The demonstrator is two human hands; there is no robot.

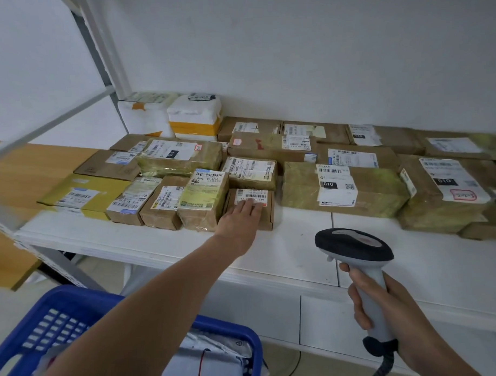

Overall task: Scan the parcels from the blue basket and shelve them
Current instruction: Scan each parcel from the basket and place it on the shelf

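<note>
My left hand (pixel 240 219) reaches forward over the white shelf (pixel 299 242) and lies flat, fingers straight, on a small brown parcel (pixel 266 212) with a white barcode label, at the front of the row. My right hand (pixel 385 298) grips the grey handle of a barcode scanner (pixel 353 249), whose dark head points toward the shelf, to the right of that parcel. The blue basket (pixel 49 315) stands at the lower left below the shelf, with soft white and grey bagged parcels (pixel 219 354) lying in it.
Several taped cardboard parcels (pixel 342 184) cover the back and both sides of the shelf. Two white foam boxes (pixel 193 116) stand at the back left. A grey shelf upright (pixel 107 55) and crossbar run on the left. The scanner's cable hangs at the lower right.
</note>
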